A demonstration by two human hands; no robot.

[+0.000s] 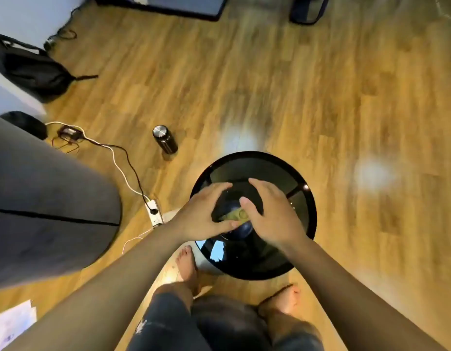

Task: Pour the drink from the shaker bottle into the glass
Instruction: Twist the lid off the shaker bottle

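Observation:
A dark shaker bottle (pixel 229 207) with a yellowish-green cap piece stands on the round black glass table (pixel 305 219), seen from straight above. My left hand (pixel 201 216) wraps the bottle's left side, thumb along its near edge. My right hand (pixel 272 216) grips the right side of the lid, thumb lying across the top. Both hands cover most of the bottle. No glass shows in this view.
A black metal flask (pixel 165 139) stands on the wooden floor left of the table. A white power strip (pixel 154 213) with cables lies beside a grey cushion (pixel 50 198). A black bag (pixel 29 69) sits far left. My bare feet (pixel 187 264) are below the table.

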